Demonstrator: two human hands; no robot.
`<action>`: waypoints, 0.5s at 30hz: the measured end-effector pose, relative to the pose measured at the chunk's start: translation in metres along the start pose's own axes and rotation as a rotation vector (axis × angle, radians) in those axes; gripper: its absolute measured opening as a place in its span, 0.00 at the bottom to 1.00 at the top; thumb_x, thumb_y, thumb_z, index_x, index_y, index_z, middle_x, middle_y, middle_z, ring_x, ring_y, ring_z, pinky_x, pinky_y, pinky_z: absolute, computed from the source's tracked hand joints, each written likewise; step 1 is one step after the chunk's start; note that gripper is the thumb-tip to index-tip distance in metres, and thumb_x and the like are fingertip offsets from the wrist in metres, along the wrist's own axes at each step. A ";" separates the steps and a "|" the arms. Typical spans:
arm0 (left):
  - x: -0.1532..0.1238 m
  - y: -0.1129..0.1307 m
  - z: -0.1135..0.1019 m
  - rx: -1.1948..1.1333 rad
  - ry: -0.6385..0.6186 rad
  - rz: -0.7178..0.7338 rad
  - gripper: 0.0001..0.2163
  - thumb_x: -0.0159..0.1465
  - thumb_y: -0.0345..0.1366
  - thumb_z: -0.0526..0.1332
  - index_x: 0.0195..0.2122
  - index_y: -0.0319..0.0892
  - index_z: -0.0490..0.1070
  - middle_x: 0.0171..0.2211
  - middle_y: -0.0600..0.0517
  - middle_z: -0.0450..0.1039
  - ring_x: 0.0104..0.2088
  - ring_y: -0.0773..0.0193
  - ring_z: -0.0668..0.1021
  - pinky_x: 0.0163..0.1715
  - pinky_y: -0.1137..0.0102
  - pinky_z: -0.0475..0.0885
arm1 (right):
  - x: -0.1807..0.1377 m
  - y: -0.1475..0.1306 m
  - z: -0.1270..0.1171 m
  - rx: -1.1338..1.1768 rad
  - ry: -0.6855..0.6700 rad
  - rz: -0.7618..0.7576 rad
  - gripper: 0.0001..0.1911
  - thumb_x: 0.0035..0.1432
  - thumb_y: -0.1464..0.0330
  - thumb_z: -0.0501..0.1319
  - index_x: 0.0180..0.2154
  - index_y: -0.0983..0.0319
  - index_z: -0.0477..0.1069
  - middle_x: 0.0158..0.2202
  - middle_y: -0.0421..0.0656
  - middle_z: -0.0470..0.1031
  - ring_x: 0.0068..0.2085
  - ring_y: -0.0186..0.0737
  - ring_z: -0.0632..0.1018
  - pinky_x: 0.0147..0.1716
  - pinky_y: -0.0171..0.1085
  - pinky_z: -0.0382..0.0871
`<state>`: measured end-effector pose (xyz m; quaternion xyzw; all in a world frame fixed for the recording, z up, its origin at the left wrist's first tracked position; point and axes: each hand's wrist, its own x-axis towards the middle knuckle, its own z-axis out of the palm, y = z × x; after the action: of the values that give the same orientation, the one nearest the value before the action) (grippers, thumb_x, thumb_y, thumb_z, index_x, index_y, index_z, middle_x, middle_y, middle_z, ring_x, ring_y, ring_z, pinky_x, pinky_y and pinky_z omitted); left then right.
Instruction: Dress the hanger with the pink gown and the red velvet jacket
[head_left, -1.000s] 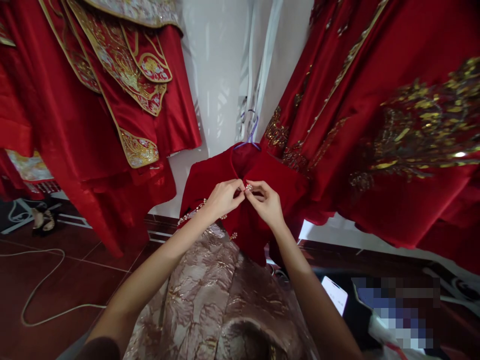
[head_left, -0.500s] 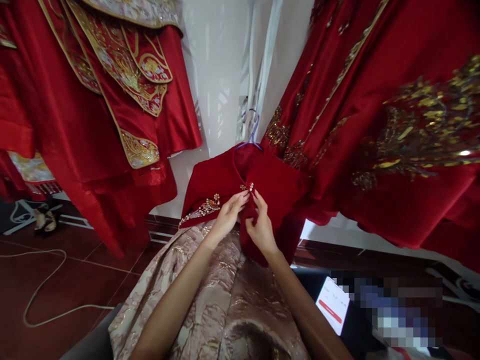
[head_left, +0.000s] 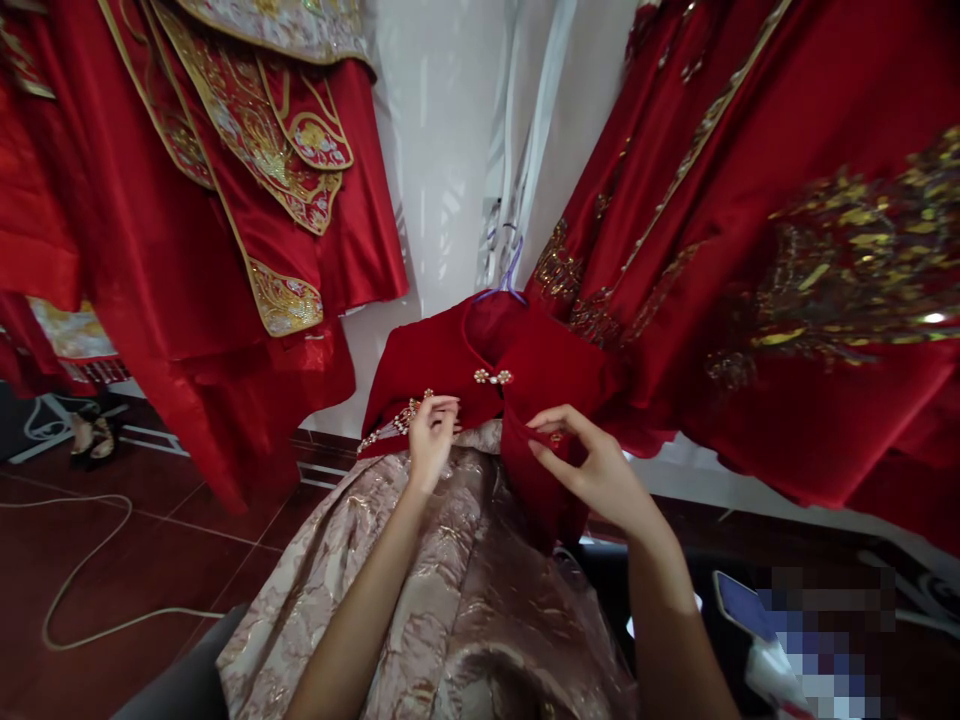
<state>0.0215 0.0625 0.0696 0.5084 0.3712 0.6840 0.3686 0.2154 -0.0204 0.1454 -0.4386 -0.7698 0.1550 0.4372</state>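
Observation:
A short red velvet jacket (head_left: 559,365) hangs on a purple hanger (head_left: 508,282) over a pink-gold brocade skirt (head_left: 420,590). A pearl clasp (head_left: 493,377) joins its collar. My left hand (head_left: 430,440) pinches the jacket's left front edge next to a beaded ornament (head_left: 401,420). My right hand (head_left: 592,470) pinches the right front flap and pulls it outward.
Red embroidered gowns hang at the left (head_left: 225,220) and right (head_left: 787,260), close on both sides. A white wall (head_left: 442,170) is behind. A white cable (head_left: 82,580) loops on the dark red tile floor. A phone (head_left: 739,605) lies at lower right.
Both hands left the pearl clasp at the collar and moved down and apart. The left went to the left front edge. The right took the right flap.

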 end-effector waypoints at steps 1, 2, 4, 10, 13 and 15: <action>0.002 -0.002 -0.007 0.078 0.107 0.068 0.08 0.58 0.38 0.60 0.37 0.41 0.69 0.38 0.48 0.71 0.33 0.67 0.75 0.33 0.71 0.73 | -0.001 -0.001 0.002 0.033 -0.031 0.014 0.13 0.54 0.65 0.62 0.41 0.59 0.66 0.37 0.42 0.73 0.37 0.36 0.74 0.38 0.36 0.69; 0.005 -0.005 -0.014 0.151 0.197 0.124 0.07 0.57 0.36 0.62 0.36 0.41 0.68 0.38 0.49 0.69 0.32 0.69 0.74 0.33 0.72 0.73 | -0.003 -0.002 0.004 0.078 -0.078 0.031 0.15 0.53 0.64 0.62 0.42 0.59 0.65 0.37 0.42 0.72 0.34 0.34 0.74 0.34 0.34 0.69; 0.010 -0.010 -0.024 0.227 0.262 0.165 0.08 0.54 0.31 0.63 0.35 0.41 0.67 0.37 0.50 0.67 0.31 0.70 0.73 0.33 0.73 0.72 | -0.004 -0.004 0.010 0.191 -0.174 0.066 0.18 0.52 0.63 0.63 0.44 0.58 0.63 0.38 0.41 0.70 0.29 0.30 0.71 0.28 0.32 0.68; 0.014 -0.012 -0.026 0.182 0.161 0.107 0.07 0.55 0.32 0.61 0.33 0.41 0.65 0.31 0.52 0.69 0.30 0.70 0.74 0.32 0.74 0.71 | 0.020 -0.007 0.049 0.380 -0.294 0.053 0.13 0.53 0.63 0.62 0.41 0.58 0.66 0.38 0.41 0.68 0.28 0.30 0.72 0.25 0.31 0.70; 0.013 -0.008 -0.024 0.166 0.180 0.096 0.05 0.55 0.33 0.61 0.33 0.40 0.67 0.31 0.51 0.72 0.31 0.68 0.75 0.34 0.72 0.72 | 0.047 0.007 0.076 0.239 -0.258 -0.010 0.09 0.53 0.67 0.60 0.38 0.60 0.71 0.35 0.40 0.71 0.31 0.32 0.73 0.32 0.35 0.72; 0.014 -0.005 -0.026 0.127 0.173 0.071 0.06 0.54 0.32 0.61 0.33 0.39 0.69 0.33 0.50 0.73 0.32 0.67 0.76 0.35 0.70 0.73 | 0.063 0.020 0.092 0.148 -0.236 -0.029 0.15 0.51 0.72 0.60 0.44 0.59 0.71 0.37 0.41 0.72 0.33 0.33 0.74 0.36 0.36 0.72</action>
<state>-0.0062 0.0736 0.0655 0.4825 0.4260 0.7130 0.2781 0.1372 0.0557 0.1143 -0.3727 -0.8087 0.2555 0.3767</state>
